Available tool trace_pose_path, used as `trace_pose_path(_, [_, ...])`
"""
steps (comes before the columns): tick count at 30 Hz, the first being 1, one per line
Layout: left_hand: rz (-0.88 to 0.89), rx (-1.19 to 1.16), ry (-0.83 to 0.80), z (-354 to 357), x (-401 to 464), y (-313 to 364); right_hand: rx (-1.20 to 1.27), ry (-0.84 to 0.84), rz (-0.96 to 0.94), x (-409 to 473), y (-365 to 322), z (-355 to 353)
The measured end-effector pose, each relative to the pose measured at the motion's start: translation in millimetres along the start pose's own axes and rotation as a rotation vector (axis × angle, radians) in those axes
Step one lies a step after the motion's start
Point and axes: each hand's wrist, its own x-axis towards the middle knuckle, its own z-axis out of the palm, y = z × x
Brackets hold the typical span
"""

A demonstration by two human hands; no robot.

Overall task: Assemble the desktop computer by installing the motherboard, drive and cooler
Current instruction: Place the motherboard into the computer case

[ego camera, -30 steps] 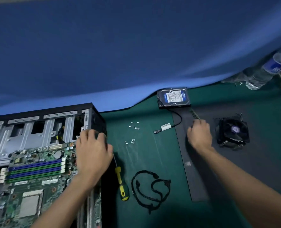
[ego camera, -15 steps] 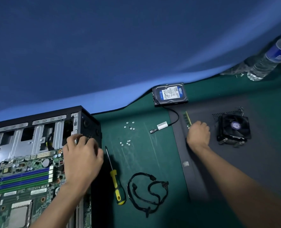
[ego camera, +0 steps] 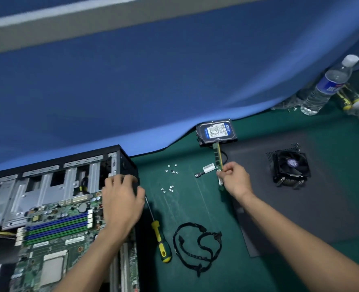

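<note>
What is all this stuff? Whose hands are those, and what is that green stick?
A person building a computer wears a camera on their head, so you look down at their own two hands. The left hand rests on the corner of the open black computer case, with the green motherboard inside. The right hand pinches a memory stick, lifted off the green table. On the table lie a hard drive, a cooler fan, a screwdriver, small screws and a black cable bundle. Water bottles stand at the back.
</note>
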Motion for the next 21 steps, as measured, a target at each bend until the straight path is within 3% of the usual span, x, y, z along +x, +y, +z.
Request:
trace_pose_path(10, [-0.024, -0.522, 0.049, -53, -5, -21, 0.352, -0.328, -0.218, -104, -107, 13])
trace_pose_path(15, [-0.158, -1.231, -0.135, -99, -15, -39, 0.316, -0.457, -0.261, -146, -136, 29])
trace_pose_path(21, [-0.092, -1.327, -0.193, -133, -33, -78, 0.21, -0.561, -0.309, -191, -154, 54])
